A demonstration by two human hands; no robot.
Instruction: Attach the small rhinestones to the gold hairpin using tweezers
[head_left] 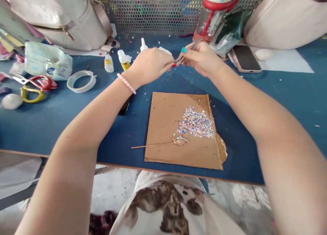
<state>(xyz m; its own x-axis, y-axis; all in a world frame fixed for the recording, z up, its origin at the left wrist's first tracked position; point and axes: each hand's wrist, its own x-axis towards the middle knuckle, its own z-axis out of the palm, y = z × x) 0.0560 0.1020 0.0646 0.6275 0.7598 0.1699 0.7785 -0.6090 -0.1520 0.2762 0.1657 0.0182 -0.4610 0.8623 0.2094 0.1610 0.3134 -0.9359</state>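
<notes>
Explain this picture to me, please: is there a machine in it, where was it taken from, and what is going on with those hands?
No machine is at work here: these are a person's two bare hands. The single picture comes from a camera worn on the head, looking forward and down.

The right hand holds metal tweezers, angled toward the fingertips of the left hand. Whether the left hand pinches something small is too hard to tell.

On the blue table lies a piece of cardboard bearing a heap of tiny shiny gems and a thin stick with a decorated end. Off to the left is a white tape roll; to the right, a phone.
</notes>
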